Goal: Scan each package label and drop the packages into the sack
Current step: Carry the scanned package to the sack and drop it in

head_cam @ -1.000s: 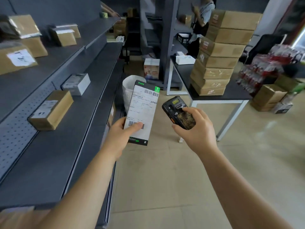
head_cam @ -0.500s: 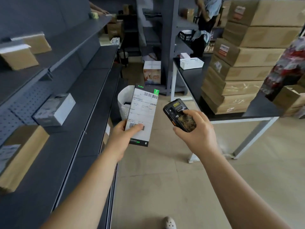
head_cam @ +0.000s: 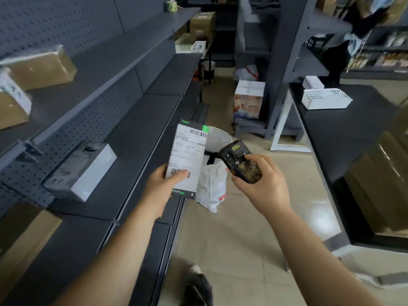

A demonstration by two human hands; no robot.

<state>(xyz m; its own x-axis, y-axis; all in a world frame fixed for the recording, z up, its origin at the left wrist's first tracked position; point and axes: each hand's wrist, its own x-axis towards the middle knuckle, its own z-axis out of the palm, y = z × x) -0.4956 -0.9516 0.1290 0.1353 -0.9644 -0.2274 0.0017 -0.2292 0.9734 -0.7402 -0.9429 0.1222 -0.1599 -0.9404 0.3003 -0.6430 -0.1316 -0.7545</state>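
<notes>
Black with a big white label, the package (head_cam: 187, 159) is thin and flat. In the head view, the left hand (head_cam: 164, 184) holds it up by its bottom end, thumb pressed on the front near the lower barcode, the other fingers hidden behind. It looks light and a bit stiff, like a card envelope, so a pinch at one end should be enough. The smooth face might slip. The right hand (head_cam: 262, 184) is wrapped around a dark scanner (head_cam: 240, 161), thumb on its keys, just beside the package. The white sack (head_cam: 213, 173) stands open on the floor right behind, ready for the drop.
</notes>
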